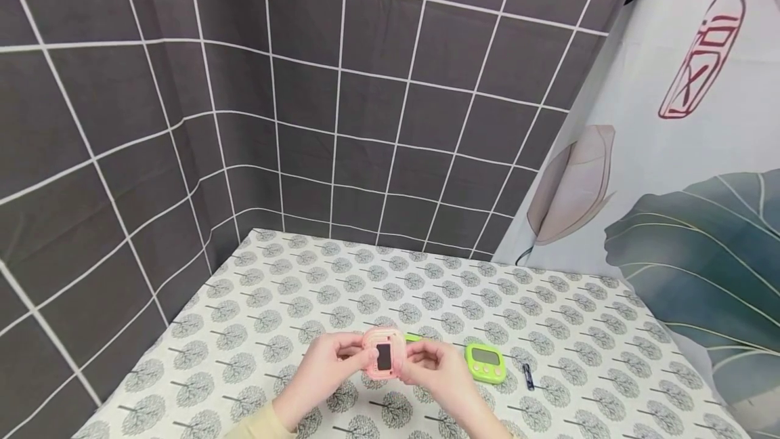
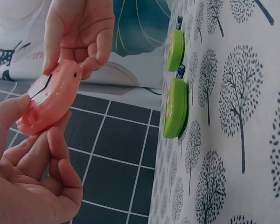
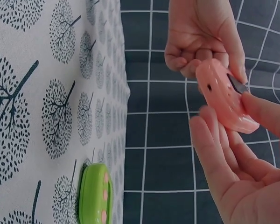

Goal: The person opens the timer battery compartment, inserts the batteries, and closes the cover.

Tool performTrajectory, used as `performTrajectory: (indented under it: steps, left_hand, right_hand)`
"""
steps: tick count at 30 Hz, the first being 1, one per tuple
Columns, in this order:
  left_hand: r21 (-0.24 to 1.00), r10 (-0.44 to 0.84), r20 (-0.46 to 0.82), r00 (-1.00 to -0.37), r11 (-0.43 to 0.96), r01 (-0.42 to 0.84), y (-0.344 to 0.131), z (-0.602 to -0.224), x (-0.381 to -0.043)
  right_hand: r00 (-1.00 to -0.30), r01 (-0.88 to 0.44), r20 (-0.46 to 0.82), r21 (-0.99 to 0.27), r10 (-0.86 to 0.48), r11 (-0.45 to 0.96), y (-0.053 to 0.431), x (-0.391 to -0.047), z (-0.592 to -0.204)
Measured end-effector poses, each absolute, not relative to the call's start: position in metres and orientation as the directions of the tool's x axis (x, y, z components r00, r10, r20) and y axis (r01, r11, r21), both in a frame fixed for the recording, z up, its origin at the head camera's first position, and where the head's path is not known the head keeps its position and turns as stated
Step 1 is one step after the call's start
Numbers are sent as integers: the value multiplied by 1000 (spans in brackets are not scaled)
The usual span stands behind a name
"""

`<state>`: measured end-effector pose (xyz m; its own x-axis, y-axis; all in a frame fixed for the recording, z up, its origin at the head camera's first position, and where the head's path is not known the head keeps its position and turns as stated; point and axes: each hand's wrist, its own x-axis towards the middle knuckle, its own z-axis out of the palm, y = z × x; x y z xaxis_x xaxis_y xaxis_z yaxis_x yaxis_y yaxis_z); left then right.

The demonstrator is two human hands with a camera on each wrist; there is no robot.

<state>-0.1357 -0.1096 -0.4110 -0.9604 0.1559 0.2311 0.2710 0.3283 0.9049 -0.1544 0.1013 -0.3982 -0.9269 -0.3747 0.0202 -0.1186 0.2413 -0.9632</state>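
Note:
Both hands hold a pink rounded plastic case (image 1: pixel 385 334) up over the table, with a dark rectangle on the side turned to the head camera. My left hand (image 1: pixel 332 364) pinches its left edge between thumb and fingers. From the right edge, my right hand (image 1: pixel 441 371) grips it with thumb and curled fingers. In the left wrist view, the case (image 2: pixel 56 105) tilts, showing a small dark hole in its side. A green digital timer (image 1: pixel 485 363) with a grey screen and pink buttons lies right of my right hand. Another green timer (image 2: pixel 176 108) is mostly hidden in the head view.
A small dark cylindrical item (image 1: pixel 528 377) lies right of the green timer. The tree-print cloth (image 1: pixel 256 330) covers the table. Behind it hangs a dark grid-patterned curtain (image 1: pixel 365 120), with a white leaf-print cloth (image 1: pixel 640 154) at the right.

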Motion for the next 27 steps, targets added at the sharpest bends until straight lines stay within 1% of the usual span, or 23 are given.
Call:
performTrajectory:
  steps: [6,11,15,21,25,27]
  left_hand:
    - [884,118,240,-964,383,267,-110,-413,-136]
    - [858,45,239,-970,459,232,-111,-412,-137]
    - [859,47,221,-974,463,217,-111,-410,-137]
    - [854,110,191,-975,471,221,-111,-411,-136]
    - [851,111,174,-979,483,206,-111,-412,-135]
    - [853,113,167,-979,481,201,-111,-412,-135]
  right_hand:
    - [-957,-189,92,-917,-274,350,100,-152,-396]
    - [-960,-221,144,-915,-239,338,97,-150,-394]
    - [-953,-269,195,-898,-231,348,95,-147,-394]
    - [-897,-432,347,-821,-273,374,92,-143,-399]
    - [-828,-560,477,-722,-293,407,90,-142,-401]
    - [-787,-615,539,-650,-300,446,89,-142,-401]
